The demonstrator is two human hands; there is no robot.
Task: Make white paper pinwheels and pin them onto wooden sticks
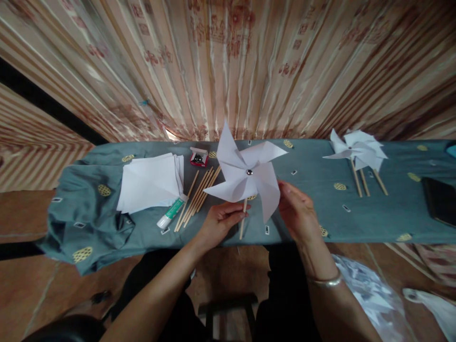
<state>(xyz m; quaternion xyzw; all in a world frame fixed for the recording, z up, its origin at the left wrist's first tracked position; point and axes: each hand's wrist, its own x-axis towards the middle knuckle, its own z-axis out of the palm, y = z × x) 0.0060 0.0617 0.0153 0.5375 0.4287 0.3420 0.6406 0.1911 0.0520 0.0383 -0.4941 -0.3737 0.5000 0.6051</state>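
Observation:
A white paper pinwheel (237, 187) with a shiny metal pin at its centre is held upright over the table. My left hand (223, 221) is closed on its wooden stick (243, 223), just beneath the blades, thumb and fingers pinching it. At the right-hand blade is my right hand (298, 211), its fingers loosely curved by the paper edge; some fingertips are hidden behind it. Left of the pinwheel lie several wooden sticks (194, 202), a green and white glue stick (171, 211) and a small red box (198, 157) of dark metal pins.
A stack of white paper (149, 183) lies on the left of the cloth-covered table (309, 166). Several finished-looking pinwheels (359, 149) rest at the right, near a black phone-like object (440, 200). A curtain (228, 71) hangs behind; a clear plastic bag (370, 294) stands below.

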